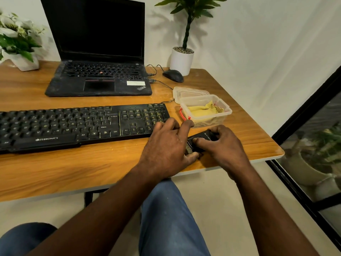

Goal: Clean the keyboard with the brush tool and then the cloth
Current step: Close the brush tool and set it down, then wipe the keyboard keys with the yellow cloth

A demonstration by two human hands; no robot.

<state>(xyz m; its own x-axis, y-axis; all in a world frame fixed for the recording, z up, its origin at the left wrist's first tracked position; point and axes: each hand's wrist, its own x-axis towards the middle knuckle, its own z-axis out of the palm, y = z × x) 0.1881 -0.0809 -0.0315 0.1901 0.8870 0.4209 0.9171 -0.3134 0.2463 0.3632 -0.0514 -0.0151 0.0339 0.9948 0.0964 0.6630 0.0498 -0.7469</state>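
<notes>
- Your right hand [223, 145] is at the near right corner of the table [77, 169], with its fingers curled over the black brush [201, 138] and clamped on it.
- The brush lies slanted just above the tabletop, between your two hands. Its bristles [189, 148] face left, toward your left hand [166, 145].
- Your left hand is spread, not closed. Its thumb touches the near end of the brush by the bristles, its index finger stretches out toward the far side, and its other fingers rest on the right end of the keyboard [73, 124].
- The keyboard lies across the table to the left of the brush, with its number pad just beside your left hand.
- The yellow cloth [203, 110] lies crumpled inside an open clear plastic box [226, 112], just beyond your hands and right of the keyboard.
- The box's lid [190, 91] sits touching the box's far side.
- Farther back, an open laptop [99, 71] with a dark screen stands behind the keyboard, and a black mouse [173, 75] sits to its right.
- A potted plant [181, 60] stands just behind the mouse, and white flowers [16, 39] in a pot are at the far left.
</notes>
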